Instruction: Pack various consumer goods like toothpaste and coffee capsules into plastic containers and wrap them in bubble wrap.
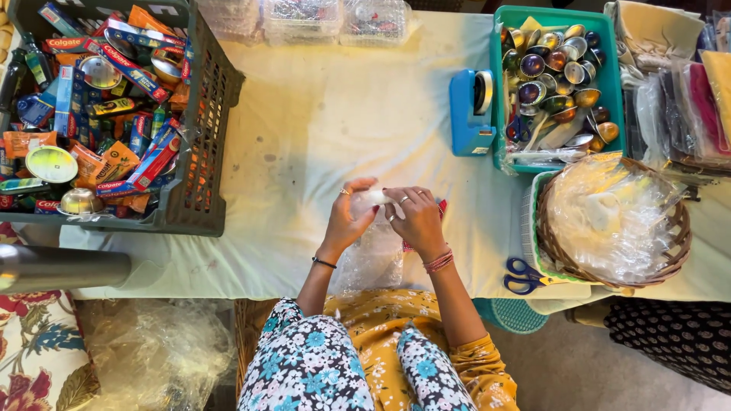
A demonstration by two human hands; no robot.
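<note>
**A:** What are the hands doing?

**B:** The left hand (349, 218) and the right hand (415, 217) meet just above the near edge of the tabletop (335, 114), which is covered in a pale cream cloth. Both close their fingers around a small white rounded object (375, 197), pinched between them at the fingertips. What it is made of is too small to tell.

**A:** What lies directly around them?

**B:** Under the wrists sits a crumpled sheet of clear plastic wrap (373, 262), hanging towards the person's lap. A small red item (442, 205) peeks out just beside the right hand, mostly hidden.

**A:** And further out?

**B:** To the right, near the table edge, lie blue-handled scissors (524, 275), touching a round brown wicker basket (678, 251) filled with clear plastic bags. Beyond that basket stands a teal plastic tray (613, 91) heaped with small shiny metal bowls, and just beside its left wall sits a blue tape dispenser (468, 114).

**A:** And to the left?

**B:** Well apart from the hands, a dark grey plastic crate (202, 164) holds a jumble of colourful boxed tubes and small packets. Clear plastic boxes (304, 19) line the far edge.
</note>
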